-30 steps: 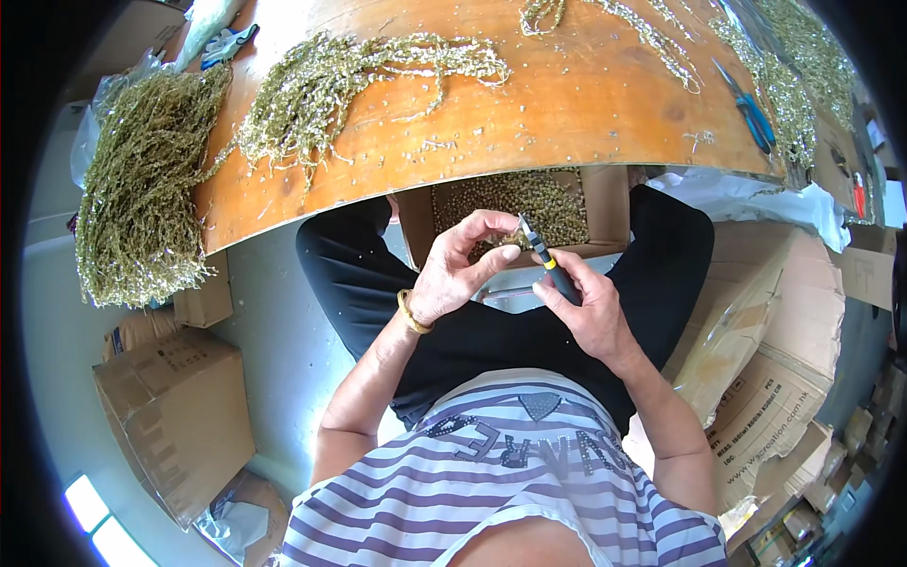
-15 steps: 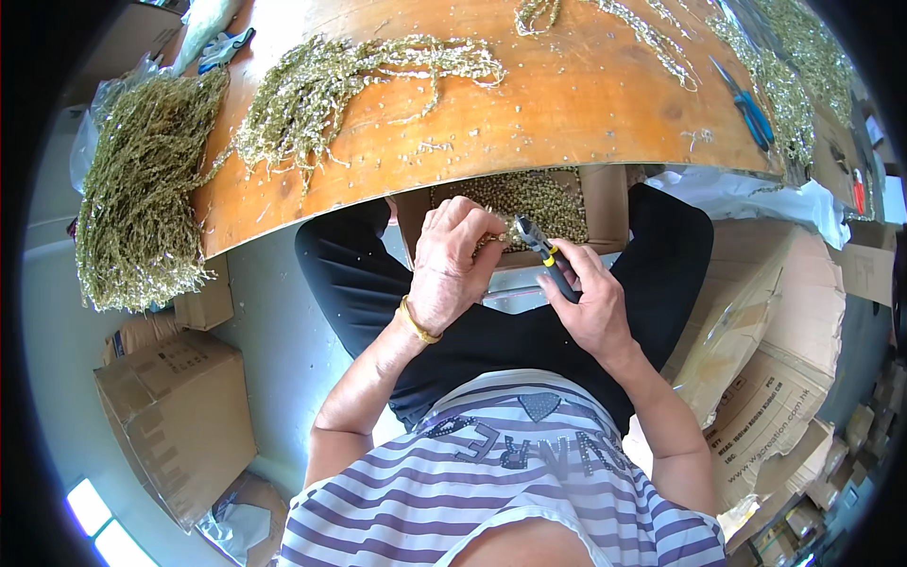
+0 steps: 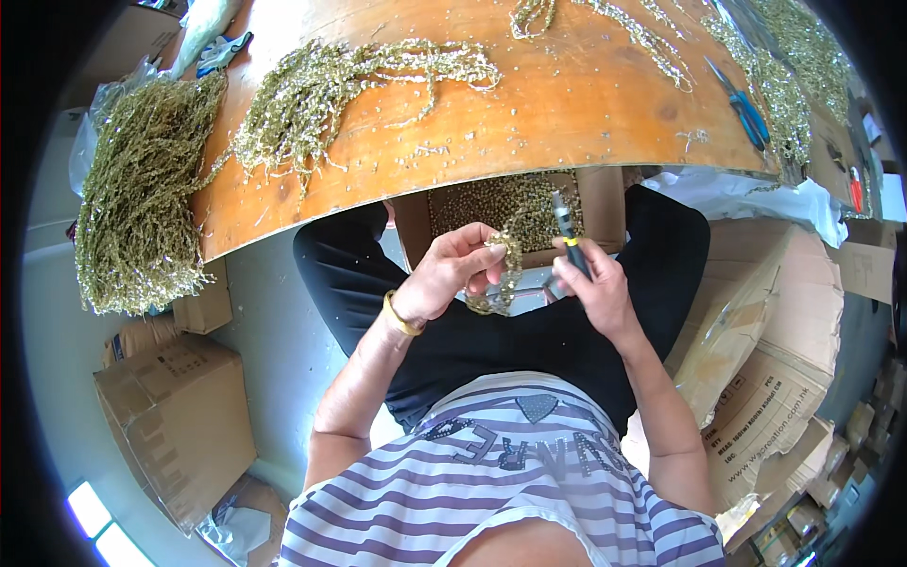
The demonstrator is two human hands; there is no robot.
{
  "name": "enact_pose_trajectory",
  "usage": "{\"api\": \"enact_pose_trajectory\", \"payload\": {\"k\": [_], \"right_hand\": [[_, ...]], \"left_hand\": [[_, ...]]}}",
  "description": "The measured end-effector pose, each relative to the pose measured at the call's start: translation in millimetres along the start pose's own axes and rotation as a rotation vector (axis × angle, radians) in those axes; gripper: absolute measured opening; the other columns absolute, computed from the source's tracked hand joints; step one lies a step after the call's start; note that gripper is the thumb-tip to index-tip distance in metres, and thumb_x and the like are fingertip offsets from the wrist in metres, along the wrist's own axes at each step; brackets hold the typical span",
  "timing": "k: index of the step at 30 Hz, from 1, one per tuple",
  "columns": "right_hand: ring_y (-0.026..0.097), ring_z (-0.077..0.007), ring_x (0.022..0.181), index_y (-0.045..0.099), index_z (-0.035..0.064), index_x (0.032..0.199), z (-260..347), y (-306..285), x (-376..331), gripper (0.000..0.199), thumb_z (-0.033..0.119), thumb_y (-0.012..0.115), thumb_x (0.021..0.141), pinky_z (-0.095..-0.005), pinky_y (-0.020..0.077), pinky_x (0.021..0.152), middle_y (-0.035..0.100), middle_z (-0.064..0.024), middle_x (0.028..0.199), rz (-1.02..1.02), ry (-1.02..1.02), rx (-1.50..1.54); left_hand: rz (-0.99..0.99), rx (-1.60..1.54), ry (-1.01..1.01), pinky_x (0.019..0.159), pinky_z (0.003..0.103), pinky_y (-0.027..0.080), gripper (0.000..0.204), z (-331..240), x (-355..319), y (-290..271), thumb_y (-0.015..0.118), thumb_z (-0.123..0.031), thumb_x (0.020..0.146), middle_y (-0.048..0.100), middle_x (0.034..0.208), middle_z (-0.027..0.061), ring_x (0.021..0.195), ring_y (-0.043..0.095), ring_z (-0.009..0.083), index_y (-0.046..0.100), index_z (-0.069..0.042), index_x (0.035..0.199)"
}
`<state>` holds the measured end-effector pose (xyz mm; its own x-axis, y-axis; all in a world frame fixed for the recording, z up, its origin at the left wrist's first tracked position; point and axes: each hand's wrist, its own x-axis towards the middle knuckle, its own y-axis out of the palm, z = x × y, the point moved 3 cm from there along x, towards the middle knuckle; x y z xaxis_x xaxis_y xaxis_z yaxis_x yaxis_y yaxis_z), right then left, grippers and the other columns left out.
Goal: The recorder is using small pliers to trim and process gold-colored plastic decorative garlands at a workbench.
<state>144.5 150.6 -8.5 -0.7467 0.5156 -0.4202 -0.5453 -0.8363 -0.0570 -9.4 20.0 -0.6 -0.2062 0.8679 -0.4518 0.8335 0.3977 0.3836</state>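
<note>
Between the fingers of my left hand (image 3: 452, 274) is a gold bead strand (image 3: 511, 260), which hangs in a loop over my lap. My right hand (image 3: 597, 283) is closed around the dark handles of pliers (image 3: 565, 222) with yellow bands, their metal head pointing away from me, a little right of the strand. Beyond both hands, under the table edge, an open cardboard box (image 3: 603, 208) holds many loose gold beads (image 3: 491, 206). Whether the pliers' jaws are parted is too small to tell.
On the wooden table (image 3: 567, 113) lie a heap of gold strands (image 3: 312, 94) and blue-handled pliers (image 3: 746, 111). A thick bundle of strands (image 3: 142, 198) hangs over its left edge. Cardboard boxes stand on the floor at left (image 3: 179, 416) and right (image 3: 775, 378).
My left hand has turned and lowered slightly, so the bead strand now shows hanging from it. The pliers have moved right, away from the strand, and point more straight ahead.
</note>
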Motion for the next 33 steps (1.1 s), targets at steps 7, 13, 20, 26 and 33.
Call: {"api": "enact_pose_trajectory", "payload": {"k": [7, 13, 20, 26, 33], "right_hand": [[0.052, -0.0045, 0.066, 0.055, 0.002, 0.109, 8.2, -1.0, 0.8, 0.029, 0.016, 0.059, 0.084, -0.0192, 0.0444, 0.061, 0.058, -0.0009, 0.075, 0.009, -0.047, -0.027], [0.054, -0.0084, 0.079, 0.052, 0.0003, 0.103, -7.6, 3.1, 20.4, 0.026, 0.014, 0.059, 0.082, -0.0225, 0.0422, 0.071, 0.057, -0.0025, 0.086, -0.115, -0.096, 0.0], [0.058, -0.0137, 0.089, 0.048, 0.001, 0.112, -53.1, 27.4, 48.9, 0.036, 0.018, 0.057, 0.081, -0.0234, 0.0439, 0.07, 0.059, -0.0078, 0.101, 0.103, 0.046, 0.341], [0.054, -0.0167, 0.099, 0.045, -0.0003, 0.116, -37.7, 69.8, 45.7, 0.04, 0.016, 0.056, 0.081, -0.0297, 0.0411, 0.087, 0.056, -0.0088, 0.108, 0.449, -0.135, 0.338], [0.049, -0.0096, 0.1, 0.047, 0.0017, 0.115, -16.5, 117.9, 45.6, 0.04, 0.01, 0.061, 0.078, -0.0262, 0.0378, 0.09, 0.056, -0.0034, 0.105, 0.585, -0.343, 0.324]], "left_hand": [[-0.094, 0.869, 0.525, 0.064, 0.029, 0.043, 0.02, -5.0, -9.4, 14.3, 0.054, 0.006, 0.076, 0.052, 0.081, 0.0073, 0.074, 0.055, 0.021, 0.057, -0.004, 0.092], [-0.023, 0.292, 0.325, 0.065, 0.022, 0.042, 0.021, 0.6, -15.7, 8.5, 0.046, 0.008, 0.082, 0.056, 0.088, 0.0027, 0.074, 0.052, 0.0099, 0.057, -0.002, 0.096], [0.113, 0.106, 0.41, 0.049, 0.017, 0.039, 0.018, -48.3, -50.9, 14.0, 0.046, -0.008, 0.09, 0.059, 0.074, 0.0072, 0.053, 0.048, 0.0064, 0.053, 0.005, 0.099], [0.069, -0.132, 0.412, 0.037, 0.018, 0.029, 0.028, -84.7, -69.8, 14.2, 0.048, -0.019, 0.089, 0.061, 0.073, 0.0153, 0.039, 0.034, 0.0049, 0.048, 0.005, 0.102], [0.198, -0.465, 0.312, 0.039, 0.017, 0.03, 0.03, -135.1, -70.1, 17.4, 0.036, -0.017, 0.094, 0.06, 0.093, 0.0153, 0.039, 0.032, 0.0041, 0.041, 0.002, 0.117]]}}
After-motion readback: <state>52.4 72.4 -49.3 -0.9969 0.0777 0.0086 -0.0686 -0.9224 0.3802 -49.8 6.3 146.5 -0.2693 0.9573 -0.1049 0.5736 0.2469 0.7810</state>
